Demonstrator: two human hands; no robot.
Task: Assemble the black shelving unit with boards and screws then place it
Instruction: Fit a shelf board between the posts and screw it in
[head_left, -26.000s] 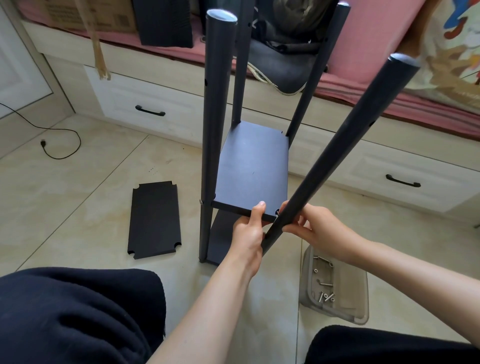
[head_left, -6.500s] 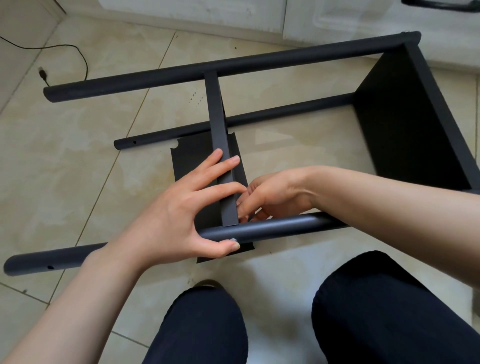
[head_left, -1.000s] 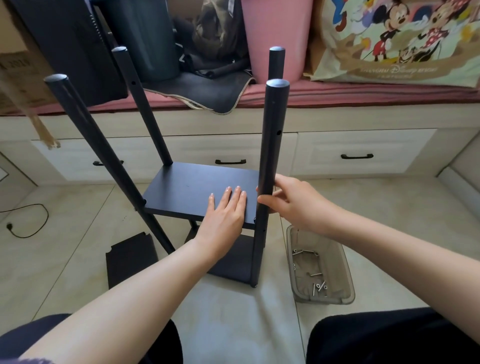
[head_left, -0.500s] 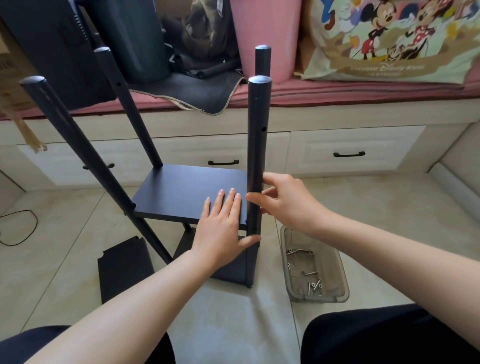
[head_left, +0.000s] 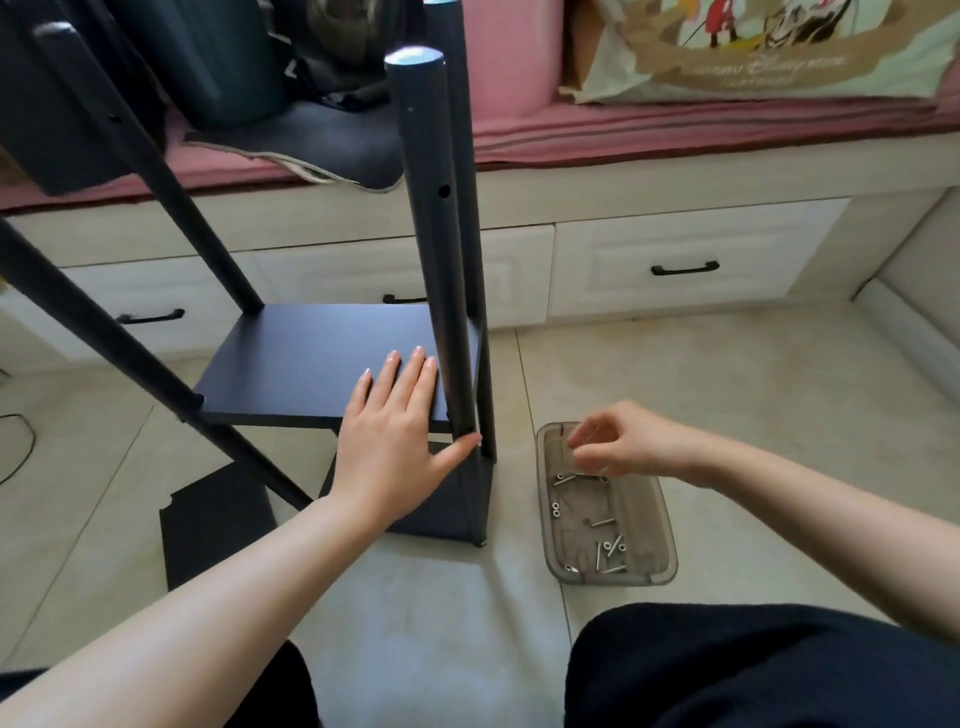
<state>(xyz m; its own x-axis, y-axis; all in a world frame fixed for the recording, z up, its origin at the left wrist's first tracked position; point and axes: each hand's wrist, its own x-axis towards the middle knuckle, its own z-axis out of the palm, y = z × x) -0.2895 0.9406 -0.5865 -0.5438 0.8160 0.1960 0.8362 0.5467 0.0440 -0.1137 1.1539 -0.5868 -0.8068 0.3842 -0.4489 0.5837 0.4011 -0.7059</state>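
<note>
Right hand (head_left: 621, 447) hovered just above the screws (head_left: 597, 525) in the tray (head_left: 662, 540), lower right.
Its fingers were loosely curled, apparently empty — blurred; left hand (head_left: 395, 441) lay flat, fingers straight, on the shelf board (head_left: 311, 358).

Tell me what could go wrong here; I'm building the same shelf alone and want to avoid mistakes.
1. Only the left hand, flat on the middle board, steadies the frame; the near post has an empty hole, so it could shift or lean.
2. The right hand hovers over the tray; small screws may slip and roll across the tiles.
3. The spare board lies by the knee and could get knelt on.
</note>
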